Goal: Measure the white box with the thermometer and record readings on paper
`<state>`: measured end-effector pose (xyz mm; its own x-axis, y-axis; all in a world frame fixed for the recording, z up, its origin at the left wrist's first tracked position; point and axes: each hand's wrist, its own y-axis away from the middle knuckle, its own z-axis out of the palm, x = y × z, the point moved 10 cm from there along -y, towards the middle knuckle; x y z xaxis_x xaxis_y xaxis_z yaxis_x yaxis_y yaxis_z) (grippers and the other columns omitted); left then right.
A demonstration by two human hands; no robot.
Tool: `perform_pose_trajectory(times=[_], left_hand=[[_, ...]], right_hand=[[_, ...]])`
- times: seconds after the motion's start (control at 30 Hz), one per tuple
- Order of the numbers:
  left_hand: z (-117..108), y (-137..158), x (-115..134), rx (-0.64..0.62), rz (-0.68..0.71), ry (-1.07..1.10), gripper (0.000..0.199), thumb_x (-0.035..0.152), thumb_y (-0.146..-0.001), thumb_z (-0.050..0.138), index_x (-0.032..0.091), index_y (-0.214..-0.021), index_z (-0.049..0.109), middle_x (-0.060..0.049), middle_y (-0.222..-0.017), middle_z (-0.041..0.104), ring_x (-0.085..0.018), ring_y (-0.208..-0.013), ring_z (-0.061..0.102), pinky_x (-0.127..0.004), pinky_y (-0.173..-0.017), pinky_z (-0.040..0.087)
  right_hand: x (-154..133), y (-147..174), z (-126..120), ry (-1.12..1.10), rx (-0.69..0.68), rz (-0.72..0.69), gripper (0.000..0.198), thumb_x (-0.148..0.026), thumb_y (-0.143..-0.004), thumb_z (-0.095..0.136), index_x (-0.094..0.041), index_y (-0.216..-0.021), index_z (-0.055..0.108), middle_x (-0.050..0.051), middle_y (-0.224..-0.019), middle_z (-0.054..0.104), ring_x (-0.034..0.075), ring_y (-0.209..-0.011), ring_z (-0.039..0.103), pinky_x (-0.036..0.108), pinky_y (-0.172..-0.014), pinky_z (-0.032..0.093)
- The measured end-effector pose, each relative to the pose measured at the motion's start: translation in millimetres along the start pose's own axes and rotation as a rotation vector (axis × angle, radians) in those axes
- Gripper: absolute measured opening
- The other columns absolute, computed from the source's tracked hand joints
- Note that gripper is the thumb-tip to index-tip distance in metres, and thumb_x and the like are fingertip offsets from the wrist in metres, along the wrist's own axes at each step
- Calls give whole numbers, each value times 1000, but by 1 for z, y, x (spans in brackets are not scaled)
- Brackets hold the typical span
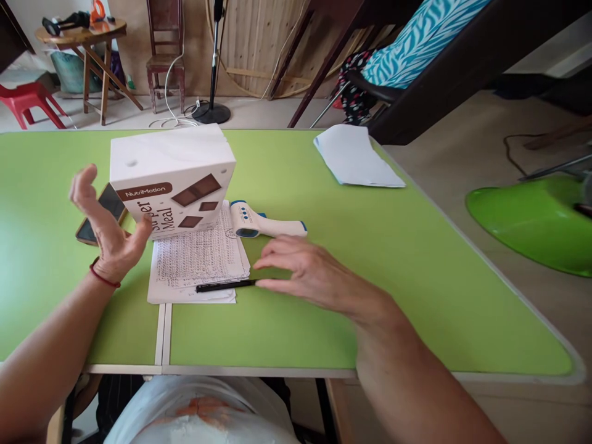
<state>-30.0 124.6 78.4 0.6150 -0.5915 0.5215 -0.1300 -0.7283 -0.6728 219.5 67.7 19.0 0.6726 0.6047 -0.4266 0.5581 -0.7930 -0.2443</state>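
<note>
A white box (185, 185) with "NutriMotion" and "Super Meal" printed on it stands at the back of a stack of handwritten papers (198, 262). My left hand (113, 234) is at the box's left front corner, fingers spread, with the thumb in front of the printed face; whether it presses on the box I cannot tell. A black pen (224, 286) lies across the papers. My right hand (309, 271) hovers at the pen's right end, thumb and fingers apart, holding nothing visible. Just beyond it lies a white and blue infrared thermometer (266, 222).
A dark phone (99, 216) lies partly behind my left hand. Folded white paper (356, 157) rests near the far right edge of the green table (416, 296). Past the table are a green chair (531, 222), a red stool (30, 98) and a round wooden table (87, 36).
</note>
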Motion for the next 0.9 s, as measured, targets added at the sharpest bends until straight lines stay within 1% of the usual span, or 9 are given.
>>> perform_pose_trajectory(times=[0.07,0.1,0.13,0.3,0.43,0.53,0.63,0.77,0.9], left_hand=[[-30,10,39,319,253,-189,65,53,-81,61,24,-133,34,-8,-125,37,-33,-125,35,-59,-97,34],[-37,17,56,409,349,-222,59,47,-79,64,26,-129,39,-8,-116,41,-31,-114,42,-58,-94,37],[-36,20,67,407,400,-225,54,40,-78,65,28,-125,43,-7,-108,43,-29,-105,45,-57,-91,39],[-4,25,102,62,530,-87,36,15,-77,61,24,-110,49,-6,-90,48,-24,-84,52,-45,-70,47],[4,25,105,-39,499,-22,36,8,-80,54,26,-110,47,-5,-86,53,-22,-80,56,-41,-62,48],[14,27,106,-107,520,-9,31,9,-81,53,26,-107,48,-4,-83,57,-20,-73,57,-36,-58,48],[40,39,109,-302,602,-24,20,11,-85,52,21,-103,52,-4,-81,60,-18,-68,57,-32,-59,48],[83,60,95,-612,591,-137,19,14,-95,42,14,-100,61,-6,-82,62,-18,-69,57,-30,-62,47],[104,76,84,-757,583,-215,26,16,-98,39,17,-109,63,-6,-82,60,-18,-64,54,-31,-59,44]], right_hand=[[-7,4,8,15,-130,3,10,-30,-80,74,-23,-87,75,5,-79,67,21,-76,61,35,-67,45],[-8,5,11,29,-167,9,8,-29,-80,73,-23,-86,75,4,-76,66,20,-74,60,33,-66,43],[-8,5,13,32,-191,12,7,-29,-82,71,-23,-83,74,4,-73,65,20,-72,60,32,-64,41],[-5,2,12,-58,-192,10,23,-31,-91,57,-23,-74,72,2,-64,63,16,-61,56,29,-58,36],[2,2,-1,-172,-129,80,19,-29,-84,61,-22,-68,68,0,-58,61,14,-52,52,28,-51,36],[12,3,-16,-355,49,238,10,-26,-76,65,-21,-67,64,-2,-55,59,11,-48,51,26,-46,39],[19,6,-24,-517,294,382,8,-21,-69,66,-23,-65,59,-3,-55,58,11,-47,50,25,-43,40],[22,5,-12,-701,473,428,10,-21,-67,64,-22,-64,55,-4,-52,55,9,-44,45,24,-41,37],[28,1,12,-786,458,467,7,-21,-66,62,-21,-66,55,-4,-55,56,9,-46,46,23,-42,37]])
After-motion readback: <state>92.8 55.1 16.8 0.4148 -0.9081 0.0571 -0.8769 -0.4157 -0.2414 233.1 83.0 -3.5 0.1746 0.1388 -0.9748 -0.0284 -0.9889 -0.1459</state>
